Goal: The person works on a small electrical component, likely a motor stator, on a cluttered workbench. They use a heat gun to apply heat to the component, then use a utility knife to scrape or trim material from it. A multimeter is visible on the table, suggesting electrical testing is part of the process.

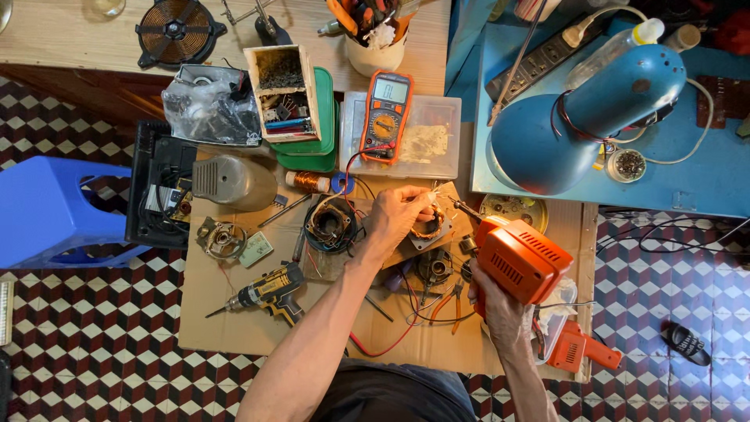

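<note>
Cardboard sheet (234, 320) on tiled floor serves as bench. Right hand (500, 309) grips orange soldering gun (519, 262), tip toward copper-wound stator (432, 225). Left hand (398, 215) pinches stator's wire leads. Best practice, by my judgement: steady leads, touch the tip briefly, avoid winding enamel.

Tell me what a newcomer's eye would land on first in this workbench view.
The bright orange soldering gun in the right hand, just right of centre, draws the eye first, its tip aimed at the copper-wound coil that the left hand steadies on the cardboard sheet. Next comes the big blue desk lamp at upper right. An orange multimeter lies on a clear plastic box at top centre.
</note>
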